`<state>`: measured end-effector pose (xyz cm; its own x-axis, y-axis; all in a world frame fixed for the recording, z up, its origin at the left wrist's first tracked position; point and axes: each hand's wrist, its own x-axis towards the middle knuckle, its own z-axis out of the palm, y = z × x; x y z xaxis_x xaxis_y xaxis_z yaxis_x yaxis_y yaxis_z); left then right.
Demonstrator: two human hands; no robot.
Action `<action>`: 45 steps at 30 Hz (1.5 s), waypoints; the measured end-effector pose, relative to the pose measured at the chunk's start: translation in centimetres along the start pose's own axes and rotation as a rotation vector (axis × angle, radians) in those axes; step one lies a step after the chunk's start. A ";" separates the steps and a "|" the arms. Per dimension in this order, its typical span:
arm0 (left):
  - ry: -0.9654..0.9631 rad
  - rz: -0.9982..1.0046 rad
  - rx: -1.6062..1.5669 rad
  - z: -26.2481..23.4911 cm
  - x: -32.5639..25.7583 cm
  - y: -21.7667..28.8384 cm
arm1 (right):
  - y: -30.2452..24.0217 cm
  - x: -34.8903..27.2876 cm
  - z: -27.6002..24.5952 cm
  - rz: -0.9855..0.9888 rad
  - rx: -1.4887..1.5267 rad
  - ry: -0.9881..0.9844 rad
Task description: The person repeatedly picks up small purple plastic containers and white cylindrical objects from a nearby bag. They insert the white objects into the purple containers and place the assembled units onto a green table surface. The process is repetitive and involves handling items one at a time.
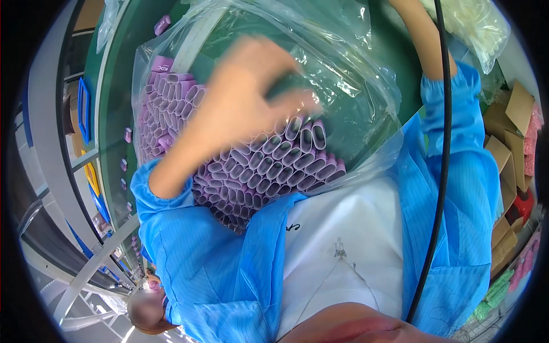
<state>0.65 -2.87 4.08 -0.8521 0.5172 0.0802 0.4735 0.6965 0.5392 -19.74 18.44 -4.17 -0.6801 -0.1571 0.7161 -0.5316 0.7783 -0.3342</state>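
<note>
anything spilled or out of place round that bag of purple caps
Yes: several loose purple caps lie scattered on the green table, outside the clear bag where the left hand reaches.

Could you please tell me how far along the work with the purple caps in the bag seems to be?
Done: many purple caps already lie packed in rows inside the clear plastic bag. In hand: the left hand, blurred, reaches in over the rows; the right hand is out of view, only its forearm showing. Left: the bag's upper part holds none, and loose caps lie on the green table.
</note>
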 end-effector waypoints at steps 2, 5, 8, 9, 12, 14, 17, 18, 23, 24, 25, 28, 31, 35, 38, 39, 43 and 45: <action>-0.248 -0.057 0.059 2.3 -1.8 3.1 | -4.4 -1.5 -3.5 0.001 0.240 -0.061; -0.265 -0.032 0.257 3.9 -2.2 4.3 | -8.4 -4.4 -7.6 -0.024 0.434 -0.252; -0.282 -0.025 0.094 3.5 -1.6 3.5 | -10.1 -6.1 -10.8 -0.088 0.535 -0.348; -0.237 -0.128 -0.097 3.0 -1.2 3.4 | -10.1 -6.9 -11.4 -0.051 0.605 -0.370; 0.081 -0.276 -0.658 2.1 -0.9 1.9 | -9.9 -8.7 -12.1 0.222 0.929 -0.402; 0.403 -0.328 -1.156 2.6 0.1 0.9 | -9.9 -9.5 -11.7 0.340 1.074 -0.390; 0.406 -0.299 -1.173 2.9 0.3 0.0 | -10.5 -9.7 -11.2 0.323 1.118 -0.320; 0.418 -0.297 -1.154 3.1 0.4 -0.1 | -10.4 -9.5 -11.1 0.263 1.056 -0.321; 0.391 -0.179 -0.771 3.3 0.1 -0.6 | -10.7 -9.0 -11.1 0.090 0.825 -0.306; 0.394 -0.166 -0.726 3.4 0.0 -0.5 | -10.8 -8.9 -11.1 0.070 0.809 -0.297; 0.396 -0.153 -0.680 3.5 0.0 -0.5 | -10.9 -8.9 -11.1 0.050 0.793 -0.286; 0.382 -0.125 -0.639 3.4 0.2 -0.6 | -10.9 -9.1 -10.7 0.113 0.884 -0.276; 0.371 -0.145 -0.856 3.7 0.3 -0.4 | -10.6 -9.6 -10.3 0.188 1.025 -0.256; 0.400 -0.222 -1.252 4.2 0.2 0.0 | -10.5 -9.4 -10.4 0.022 0.931 -0.196; 0.387 -0.220 -1.341 4.2 0.2 0.3 | -10.7 -9.4 -10.1 -0.168 0.833 -0.067; 0.381 -0.195 -1.347 4.5 0.1 0.1 | -10.7 -9.4 -9.9 -0.162 0.840 -0.061; 0.419 -0.226 -1.176 4.1 0.1 0.3 | -11.1 -9.8 -9.7 -0.175 0.821 -0.050; 0.405 -0.234 -1.169 4.2 -0.1 0.3 | -11.2 -10.1 -9.5 -0.203 0.793 -0.038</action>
<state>1.81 -0.62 0.72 -0.9940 0.1072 0.0219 -0.0014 -0.2123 0.9772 -2.16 17.09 -1.83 -0.5413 -0.2801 0.7928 -0.8355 0.0733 -0.5445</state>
